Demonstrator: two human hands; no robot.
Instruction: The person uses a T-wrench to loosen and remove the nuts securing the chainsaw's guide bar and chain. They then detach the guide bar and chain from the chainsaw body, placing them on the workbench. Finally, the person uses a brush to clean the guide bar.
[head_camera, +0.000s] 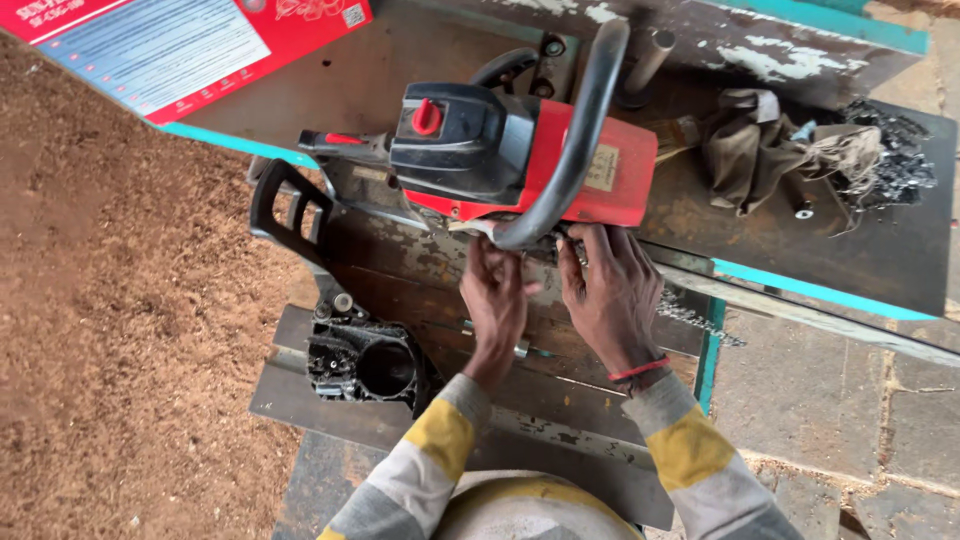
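Note:
A red and black chainsaw body (500, 160) lies on a worn wooden bench (760, 230), with its curved black front handle (580, 130) arching over it. My left hand (495, 300) reaches under the near edge of the saw, fingers curled against its underside. Beside it, my right hand (610, 295) presses on the same lower edge, fingertips on a small metal part that I cannot make out. A red thread circles my right wrist. Whether either hand grips something is hidden by the fingers.
A black detached saw cover (365, 365) rests on the lower plank at left. A dirty rag (760, 140) and a saw chain (890, 165) lie at right. A red cardboard box (180, 45) sits top left. Sawdust (120, 320) covers the ground at left.

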